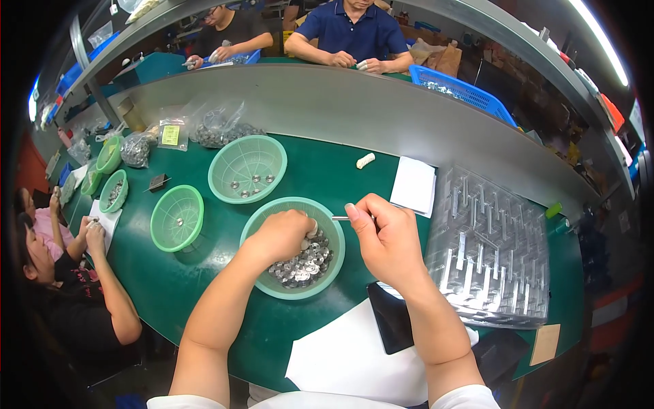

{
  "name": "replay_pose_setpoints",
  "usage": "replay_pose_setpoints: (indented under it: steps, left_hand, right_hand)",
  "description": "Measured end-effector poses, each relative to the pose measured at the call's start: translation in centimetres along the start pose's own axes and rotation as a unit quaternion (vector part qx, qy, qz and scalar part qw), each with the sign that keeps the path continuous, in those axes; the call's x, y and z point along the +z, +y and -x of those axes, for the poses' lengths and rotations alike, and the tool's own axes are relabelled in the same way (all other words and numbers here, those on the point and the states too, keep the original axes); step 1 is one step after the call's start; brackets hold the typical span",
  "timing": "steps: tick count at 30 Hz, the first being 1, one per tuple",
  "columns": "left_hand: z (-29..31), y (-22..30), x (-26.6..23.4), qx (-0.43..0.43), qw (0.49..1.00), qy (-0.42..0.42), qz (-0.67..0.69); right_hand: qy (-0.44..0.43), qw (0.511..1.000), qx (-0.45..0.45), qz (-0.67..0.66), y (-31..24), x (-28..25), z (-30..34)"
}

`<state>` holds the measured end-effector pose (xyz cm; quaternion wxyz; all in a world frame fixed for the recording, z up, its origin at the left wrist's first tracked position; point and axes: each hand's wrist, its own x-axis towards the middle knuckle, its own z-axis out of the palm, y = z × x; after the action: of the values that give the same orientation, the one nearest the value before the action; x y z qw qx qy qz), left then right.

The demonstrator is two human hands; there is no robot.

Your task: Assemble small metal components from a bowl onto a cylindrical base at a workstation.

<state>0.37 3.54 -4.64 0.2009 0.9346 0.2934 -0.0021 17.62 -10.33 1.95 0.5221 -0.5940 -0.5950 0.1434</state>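
My left hand [286, 234] reaches over a pale green plastic basket [253, 286], its fingers curled together and light finger covers showing at the tips. Whatever it pinches is hidden. Below it, many small round metal parts [305, 266] lie heaped in the basket. Just right of the basket's rim, my right hand [390, 238] is closed around a thin metal rod [340, 218]. The rod points left toward my left hand's fingertips; I cannot tell whether it touches anything there.
Behind stands another green basket [235, 160] with several metal parts; a smaller one [160, 228] is to the left. Clear stacked trays [501, 252] rise at right. A dark tablet [390, 320] and white paper [334, 354] lie near me. Co-workers sit opposite and at left.
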Motion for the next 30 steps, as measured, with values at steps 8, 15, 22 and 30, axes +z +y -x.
replay_pose_setpoints:
  steps: [8, 15, 22, 30]
  left_hand:
    - [0.3, 0.2, -2.4, -0.001, 0.993, 0.026, 0.116]
    - [1.5, 2.5, -4.1, 0.108, 0.834, 0.126, 0.526]
    - [2.4, 4.1, -4.0, 0.149, 0.778, 0.149, 0.591]
    - [2.3, 3.5, -3.6, 0.186, 0.703, 0.054, 0.685]
  right_hand:
    - [0.002, 1.000, 0.006, -0.005, 0.0, -0.1, 0.0]
    - [0.008, 0.999, 0.029, -0.020, 0.1, -0.4, -0.1]
    - [-0.050, 0.996, 0.041, -0.068, 0.0, -0.4, 0.0]
    - [-0.127, 0.955, 0.094, -0.252, 0.9, 0.1, 0.5]
